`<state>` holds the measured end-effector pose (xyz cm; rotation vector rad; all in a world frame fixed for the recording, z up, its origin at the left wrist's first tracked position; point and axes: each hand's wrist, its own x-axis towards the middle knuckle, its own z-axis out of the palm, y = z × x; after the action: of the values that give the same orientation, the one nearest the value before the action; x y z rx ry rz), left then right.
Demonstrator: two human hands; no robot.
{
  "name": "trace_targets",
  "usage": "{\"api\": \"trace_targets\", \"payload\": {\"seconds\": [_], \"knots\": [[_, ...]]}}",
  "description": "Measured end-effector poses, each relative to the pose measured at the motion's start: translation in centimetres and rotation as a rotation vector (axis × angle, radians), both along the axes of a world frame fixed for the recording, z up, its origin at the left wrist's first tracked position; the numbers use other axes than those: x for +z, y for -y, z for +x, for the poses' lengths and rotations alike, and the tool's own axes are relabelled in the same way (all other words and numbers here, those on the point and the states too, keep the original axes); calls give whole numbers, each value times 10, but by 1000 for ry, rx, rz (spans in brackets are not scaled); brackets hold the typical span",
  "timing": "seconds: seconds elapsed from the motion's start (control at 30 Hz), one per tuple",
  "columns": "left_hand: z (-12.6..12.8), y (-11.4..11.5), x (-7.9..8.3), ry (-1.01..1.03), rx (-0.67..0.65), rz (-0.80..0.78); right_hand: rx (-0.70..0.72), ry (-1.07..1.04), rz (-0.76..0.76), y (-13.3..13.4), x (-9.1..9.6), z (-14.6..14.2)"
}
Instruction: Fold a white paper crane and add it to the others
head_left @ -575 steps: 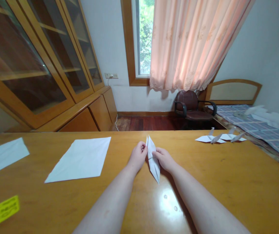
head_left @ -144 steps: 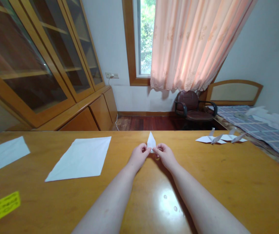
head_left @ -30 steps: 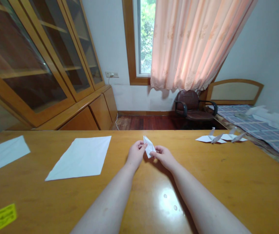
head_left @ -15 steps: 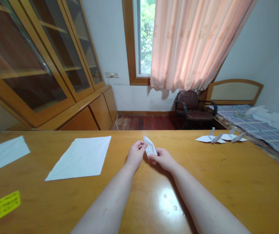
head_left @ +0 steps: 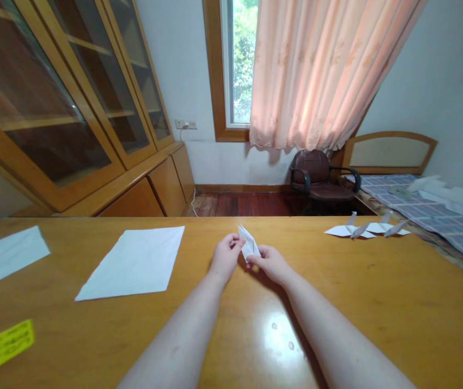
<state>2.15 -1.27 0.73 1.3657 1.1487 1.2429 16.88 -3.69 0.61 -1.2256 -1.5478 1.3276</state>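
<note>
Between my two hands is a small piece of folded white paper (head_left: 249,246), narrow and pointed at its upper end, raised a little above the wooden table (head_left: 231,335). My left hand (head_left: 226,256) is closed on its left edge, thumb and fingers pinching it. On the lower right, my right hand (head_left: 270,263) grips it with the thumb in front; the other fingers are partly hidden behind the paper. Folded white paper cranes (head_left: 361,229) stand at the table's far right.
A flat white paper sheet (head_left: 136,265) lies left of my hands, and another sheet (head_left: 8,258) is at the far left. A yellow label (head_left: 2,348) is near the left front. Beyond the table stand a brown armchair (head_left: 316,178) and a glass-door cabinet (head_left: 93,129).
Hardly anything differs. The folded paper and my right hand have shifted very slightly; my left hand keeps its place.
</note>
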Motion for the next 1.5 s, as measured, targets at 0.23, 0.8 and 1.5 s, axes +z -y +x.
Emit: {"api": "trace_targets", "payload": {"seconds": [0.23, 0.8, 1.5], "knots": [[0, 2, 2, -16, -8, 14, -21, -26, -50, -1, -2, -1], [1, 2, 1, -57, -25, 39, 6, 35, -42, 0, -3, -1], [0, 2, 3, -16, 27, 40, -9, 31, -9, -1, -3, -1]]}}
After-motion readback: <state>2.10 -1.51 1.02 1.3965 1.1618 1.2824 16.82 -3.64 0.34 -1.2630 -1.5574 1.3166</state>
